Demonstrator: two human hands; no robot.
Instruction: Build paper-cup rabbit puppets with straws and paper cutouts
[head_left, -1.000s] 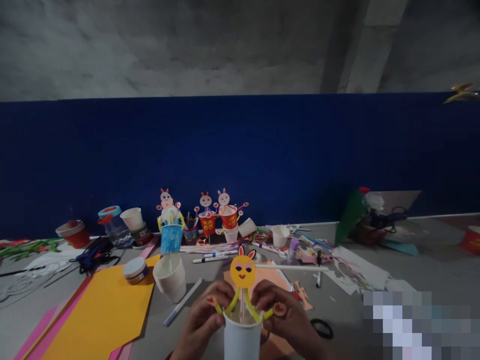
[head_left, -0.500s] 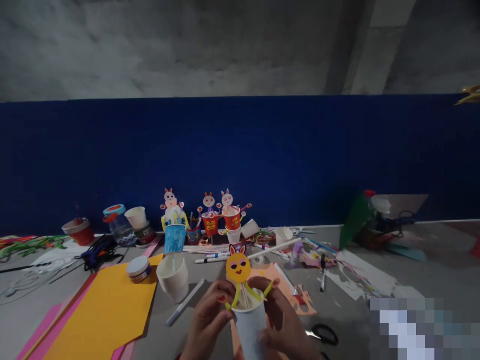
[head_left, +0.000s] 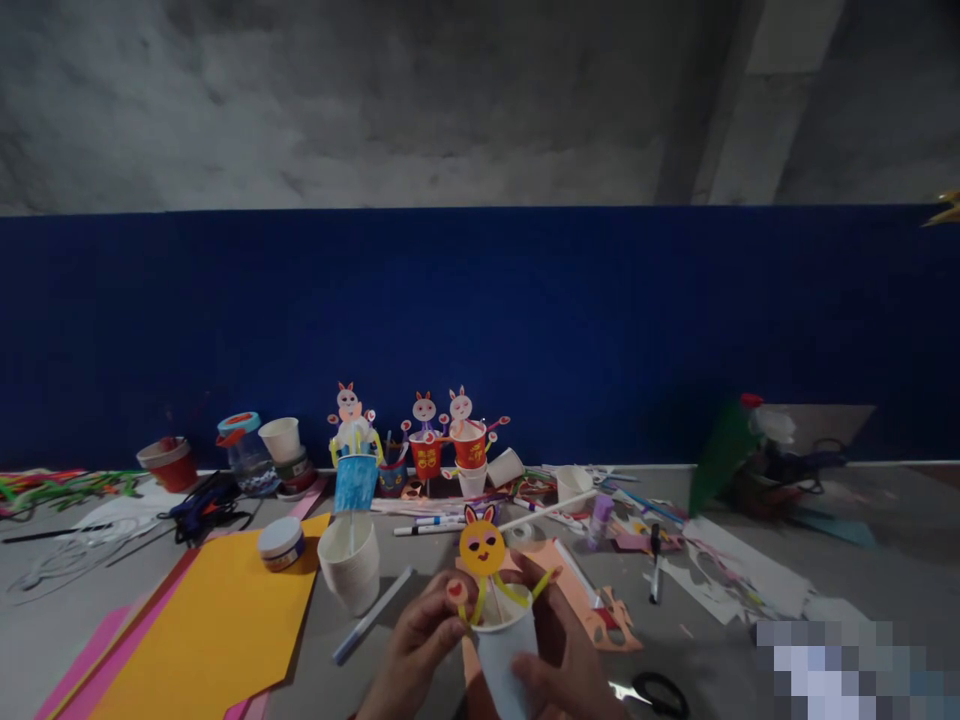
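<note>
Gripping with both hands. Right-hand grip [head_left: 562,650] closed round white paper cup [head_left: 501,655], thumb across near side, fingers curled behind. Left-hand grip [head_left: 427,630] pinched at rim, on or just beside round tab with red heart [head_left: 456,591]; cannot make out exact contact under fingertips. Cup held at bottom middle of view, mouth leaning slightly left. Rising from mouth: yellow face disc [head_left: 482,548] with ears, plus yellow strips [head_left: 541,585] spread as arms, one to each side.

Step in hand, by the look of it: setting left arm at rim. Reads as near-finished figure, judging by face and both arms in place. Calls next for firm but light hold on right, no denting of thin wall, plus small press or bend of left strip prior to release. Possible trouble: strip popping off rim, face disc twisting from a bump.

Just beyond: peach paper sheet [head_left: 540,553] partly behind cup, scissors [head_left: 637,686] to right of right-hand grip, marker [head_left: 373,615] to left, white cup stack [head_left: 349,575] past marker, on tabletop [head_left: 322,690]. Farther left: orange-yellow paper [head_left: 210,620] with lidded jar [head_left: 281,543] on top. Farther back: bunny-eared figures in red cups [head_left: 470,452], purple glue stick [head_left: 600,520], blue panel [head_left: 600,320] behind everything.
</note>
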